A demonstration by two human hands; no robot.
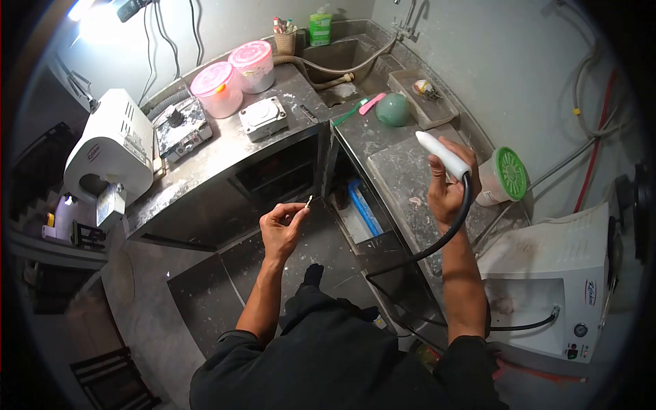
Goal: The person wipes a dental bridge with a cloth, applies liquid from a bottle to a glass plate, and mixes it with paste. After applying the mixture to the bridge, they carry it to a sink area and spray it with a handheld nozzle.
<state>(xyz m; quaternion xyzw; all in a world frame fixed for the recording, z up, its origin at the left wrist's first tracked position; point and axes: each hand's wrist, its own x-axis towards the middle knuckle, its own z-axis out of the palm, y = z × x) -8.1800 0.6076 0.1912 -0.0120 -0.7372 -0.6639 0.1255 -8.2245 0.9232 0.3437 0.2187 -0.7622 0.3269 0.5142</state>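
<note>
My left hand (283,229) is raised at the middle of the view, thumb and fingertips pinched on a small pale piece (309,201). On the right, my right hand (452,183) is wrapped round a white handpiece (443,154) with a tapered tip pointing up and left. A black hose (458,222) runs from the handpiece's lower end, down past my forearm. The two hands are well apart. Beyond my right hand, close to its fingers, stands a clear tub with a green lid (511,173).
A stained counter (403,160) bears a green bowl (392,110), a tray (441,102) and a sink (342,65). Pink-lidded tubs (217,89) and a white machine (113,147) stand left. Another white machine (547,273) is lower right.
</note>
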